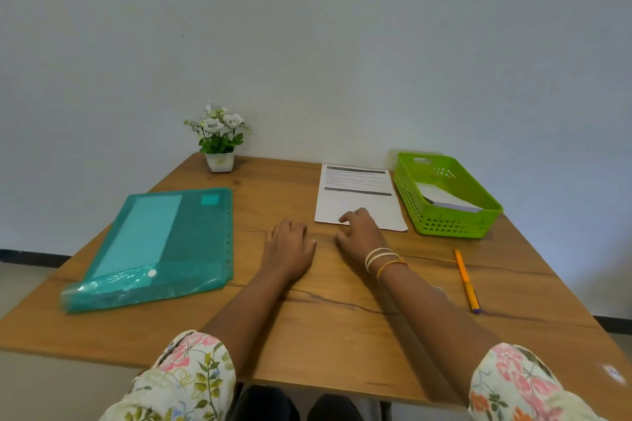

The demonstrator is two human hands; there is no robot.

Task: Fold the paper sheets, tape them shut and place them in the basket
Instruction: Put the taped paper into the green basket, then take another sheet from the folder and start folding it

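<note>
Evidently a fresh sheet is being started: the printed paper sheet (355,196) lies flat on the wooden table (325,318), its near edge under the fingertips (347,217) of the right hand (360,232), which are loosely bent and laid on that edge, nothing gripped; prob. placed so for dragging the sheet closer or lifting the edge for a fold. The left hand (289,244) is rested palm-down on bare wood just left of the right-hand fingers, fingers relaxed and holding nothing, likely kept ready to pin the sheet while a crease is pressed. Just beyond and to the right of the right-hand fingers, touching or nearly touching the sheet's right edge, the green basket (444,225) is set, w/ white folded paper (444,198) already inside, so some of the work is judged done. A yellow pen (466,280) is laid near the right wrist, apart from the fingers. Well left of the left-hand fingers a teal plastic folder (164,243) is parked, flap end open toward the person, presumably the paper supply. A small potted plant (219,140) stands at the far edge by the wall. No tape is seen anywhere. Writing: dark header bars and text lines are printed on the sheet's far half, but too small and blurred to be read; no brand or label can be made out elsewhere.
</note>
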